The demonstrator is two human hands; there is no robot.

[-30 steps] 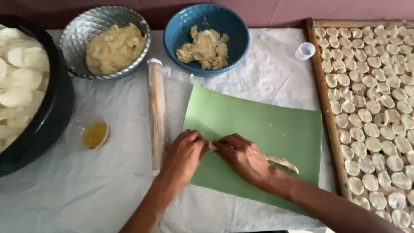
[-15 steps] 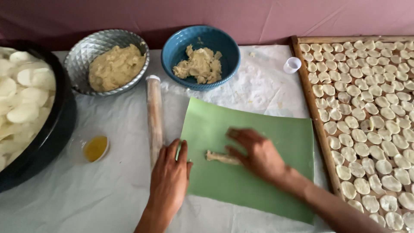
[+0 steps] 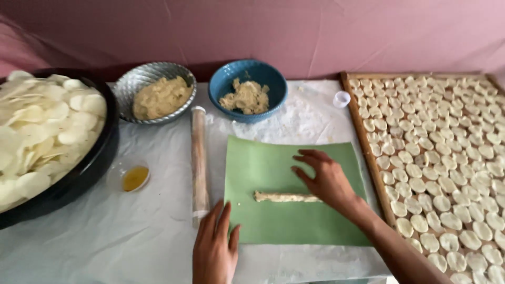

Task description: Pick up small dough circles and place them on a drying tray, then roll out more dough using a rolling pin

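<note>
Rolled further since earlier: dough rope, now longer, lying across green mat on desk. Right hand flat, fingers spread, over rope's end; left hand flat, grasping nothing, pressing mat's corner beside rolling pin.

left hand flat, right hand palm down, fingers spread

Thin pale dough roll lying flat, crosswise on green mat; right end under right hand
</note>
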